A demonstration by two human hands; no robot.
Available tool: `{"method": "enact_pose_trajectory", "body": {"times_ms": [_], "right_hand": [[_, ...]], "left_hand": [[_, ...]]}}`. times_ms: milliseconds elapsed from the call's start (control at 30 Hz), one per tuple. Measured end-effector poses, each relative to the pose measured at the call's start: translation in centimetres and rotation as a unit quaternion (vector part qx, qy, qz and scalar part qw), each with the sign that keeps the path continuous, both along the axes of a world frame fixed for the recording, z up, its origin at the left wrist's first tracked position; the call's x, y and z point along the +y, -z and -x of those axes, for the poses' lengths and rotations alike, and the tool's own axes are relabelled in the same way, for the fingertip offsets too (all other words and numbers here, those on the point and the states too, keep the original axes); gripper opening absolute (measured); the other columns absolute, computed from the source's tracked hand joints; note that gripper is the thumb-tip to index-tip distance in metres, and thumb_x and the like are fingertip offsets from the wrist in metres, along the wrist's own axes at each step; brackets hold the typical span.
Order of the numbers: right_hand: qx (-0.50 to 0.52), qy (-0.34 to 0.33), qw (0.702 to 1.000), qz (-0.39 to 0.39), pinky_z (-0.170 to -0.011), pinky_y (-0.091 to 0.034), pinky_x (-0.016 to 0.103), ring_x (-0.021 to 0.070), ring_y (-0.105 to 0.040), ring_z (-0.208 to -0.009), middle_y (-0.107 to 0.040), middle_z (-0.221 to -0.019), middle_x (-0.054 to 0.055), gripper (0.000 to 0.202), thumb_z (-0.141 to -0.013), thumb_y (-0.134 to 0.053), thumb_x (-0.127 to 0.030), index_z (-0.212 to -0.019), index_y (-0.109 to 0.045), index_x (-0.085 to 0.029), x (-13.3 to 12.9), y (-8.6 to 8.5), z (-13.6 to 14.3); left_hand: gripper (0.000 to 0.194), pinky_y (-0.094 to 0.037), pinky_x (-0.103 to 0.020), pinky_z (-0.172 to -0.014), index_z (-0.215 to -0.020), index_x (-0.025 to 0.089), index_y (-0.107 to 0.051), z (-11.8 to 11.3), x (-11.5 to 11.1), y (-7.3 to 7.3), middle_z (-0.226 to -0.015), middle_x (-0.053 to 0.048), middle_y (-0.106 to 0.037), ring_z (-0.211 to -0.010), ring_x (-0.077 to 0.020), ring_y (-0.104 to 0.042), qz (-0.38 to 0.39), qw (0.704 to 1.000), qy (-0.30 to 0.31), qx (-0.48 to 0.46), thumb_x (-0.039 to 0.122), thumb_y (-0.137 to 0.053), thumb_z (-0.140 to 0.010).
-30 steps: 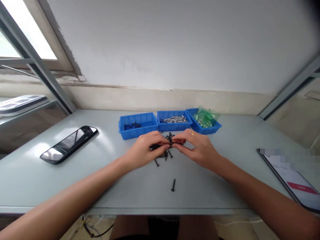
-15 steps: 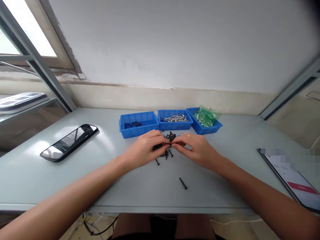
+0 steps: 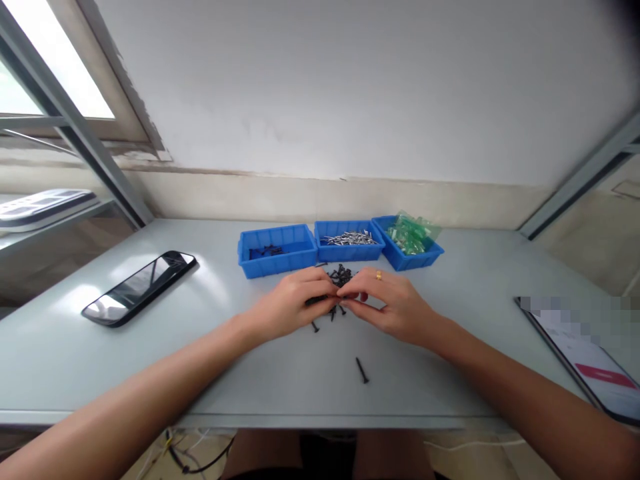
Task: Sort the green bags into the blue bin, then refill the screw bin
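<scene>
My left hand is closed, its thumb and fingers curled round dark screws that show in the gap between them. At its fingertips my right hand pinches, thumb and index finger close together; whatever lies between them is hidden. Both hands meet over a pile of black screws on the table, partly covered by my fingers. One black screw lies apart, nearer the table's front edge, and another lies just below my left hand.
Behind the hands stand three blue bins: one with some black screws, one with silver nails or screws, one with green plastic packets. A dark phone-like device lies left, a lit tablet or phone right.
My right hand's fingers have shifted slightly left, over the left fingertips. The lone screw in front has rolled a little to the left and turned slightly.
</scene>
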State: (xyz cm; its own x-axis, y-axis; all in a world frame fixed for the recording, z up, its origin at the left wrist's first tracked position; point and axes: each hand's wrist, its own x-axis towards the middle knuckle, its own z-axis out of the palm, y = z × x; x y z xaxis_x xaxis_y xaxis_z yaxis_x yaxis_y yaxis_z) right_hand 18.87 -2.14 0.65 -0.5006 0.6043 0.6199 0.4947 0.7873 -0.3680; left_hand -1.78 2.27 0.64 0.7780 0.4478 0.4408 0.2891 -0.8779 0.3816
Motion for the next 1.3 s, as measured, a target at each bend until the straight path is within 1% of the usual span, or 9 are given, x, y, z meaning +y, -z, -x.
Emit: {"method": "enact_pose_trajectory", "body": {"times_ms": [233,367,533,800,900,1033,1133,1200,1300], "right_hand": [[-0.034,0.076,0.996,0.018,-0.069,-0.047,0.028,0.0154,-0.059,-0.075,-0.064,-0.079,0.002,0.006,-0.088,-0.054,-0.025,-0.089,-0.059,-0.020,0.3,-0.4,-0.5],[-0.073,0.067,0.994,0.057,-0.068,-0.046,0.027,0.0152,-0.060,-0.075,-0.064,-0.079,0.002,0.006,-0.087,-0.055,-0.024,-0.088,-0.058,-0.019,0.4,0.0,-0.2],[-0.120,0.043,0.989,0.077,-0.066,-0.045,0.027,0.0164,-0.060,-0.074,-0.065,-0.078,0.003,0.007,-0.087,-0.054,-0.022,-0.083,-0.058,-0.018,0.4,0.4,0.0],[-0.027,0.045,0.998,0.022,-0.068,-0.047,0.024,0.0132,-0.060,-0.072,-0.066,-0.080,0.001,0.013,-0.087,-0.057,-0.028,-0.097,-0.060,-0.019,0.2,0.0,-0.5],[-0.012,0.059,0.998,0.020,-0.071,-0.047,0.025,0.0133,-0.060,-0.074,-0.067,-0.085,0.002,0.023,-0.087,-0.057,-0.028,-0.108,-0.057,-0.019,0.2,-0.4,-0.6],[-0.092,0.069,0.990,0.087,-0.074,-0.047,0.028,0.0156,-0.060,-0.081,-0.065,-0.087,0.003,0.014,-0.088,-0.054,-0.025,-0.098,-0.061,-0.019,0.5,-0.4,-0.7],[-0.180,0.043,0.971,0.149,-0.077,-0.047,0.031,0.0188,-0.059,-0.089,-0.064,-0.095,0.005,0.017,-0.089,-0.053,-0.029,-0.100,-0.063,-0.020,0.9,0.3,-0.5],[-0.219,0.029,0.961,0.164,-0.080,-0.046,0.033,0.0200,-0.058,-0.092,-0.063,-0.097,0.006,0.019,-0.090,-0.051,-0.030,-0.101,-0.063,-0.020,1.2,0.9,-0.4],[-0.237,0.021,0.957,0.166,-0.082,-0.046,0.033,0.0187,-0.058,-0.090,-0.063,-0.095,0.006,0.020,-0.093,-0.045,-0.025,-0.095,-0.064,-0.020,1.6,1.5,-0.4]], "left_hand": [[0.016,-0.051,-0.027,-0.072,-0.094,0.019,-0.066,0.0,-0.1,0.0,-0.085,-0.005,-0.064,-0.081,-0.0149,-0.060,-0.018,0.998,-0.042,-0.051,0.023,-0.052,-0.090],[0.014,-0.050,-0.025,-0.068,-0.091,0.016,-0.066,0.0,-0.3,-0.1,-0.081,-0.004,-0.063,-0.076,-0.0137,-0.059,-0.044,0.997,-0.028,-0.059,0.020,-0.053,-0.089],[0.016,-0.049,-0.026,-0.069,-0.090,0.015,-0.066,0.1,-0.3,-0.3,-0.080,-0.005,-0.062,-0.076,-0.0142,-0.058,-0.056,0.998,0.000,-0.020,0.021,-0.052,-0.090],[0.015,-0.048,-0.027,-0.072,-0.093,0.016,-0.065,0.4,0.2,-0.5,-0.083,-0.005,-0.062,-0.080,-0.0151,-0.058,-0.040,0.999,-0.013,0.012,0.020,-0.051,-0.089],[0.015,-0.048,-0.028,-0.075,-0.092,0.017,-0.065,0.8,1.1,-0.6,-0.086,-0.005,-0.063,-0.084,-0.0164,-0.058,-0.071,0.995,-0.069,0.001,0.021,-0.051,-0.089],[0.018,-0.047,-0.036,-0.082,-0.090,0.018,-0.066,2.5,3.5,-1.1,-0.089,-0.006,-0.065,-0.087,-0.0213,-0.059,-0.118,0.958,-0.262,0.017,0.026,-0.050,-0.087],[0.023,-0.047,-0.039,-0.083,-0.094,0.017,-0.067,3.9,5.1,-1.4,-0.088,-0.008,-0.065,-0.093,-0.0270,-0.058,-0.123,0.921,-0.363,0.073,0.029,-0.049,-0.087],[0.028,-0.046,-0.041,-0.084,-0.103,0.015,-0.065,4.2,5.5,-1.4,-0.092,-0.010,-0.064,-0.097,-0.0289,-0.056,-0.133,0.910,-0.381,0.091,0.030,-0.048,-0.087],[0.029,-0.045,-0.040,-0.088,-0.110,0.015,-0.062,3.6,4.7,-1.3,-0.098,-0.009,-0.062,-0.097,-0.0253,-0.056,-0.144,0.938,-0.310,0.062,0.028,-0.046,-0.089]]}}
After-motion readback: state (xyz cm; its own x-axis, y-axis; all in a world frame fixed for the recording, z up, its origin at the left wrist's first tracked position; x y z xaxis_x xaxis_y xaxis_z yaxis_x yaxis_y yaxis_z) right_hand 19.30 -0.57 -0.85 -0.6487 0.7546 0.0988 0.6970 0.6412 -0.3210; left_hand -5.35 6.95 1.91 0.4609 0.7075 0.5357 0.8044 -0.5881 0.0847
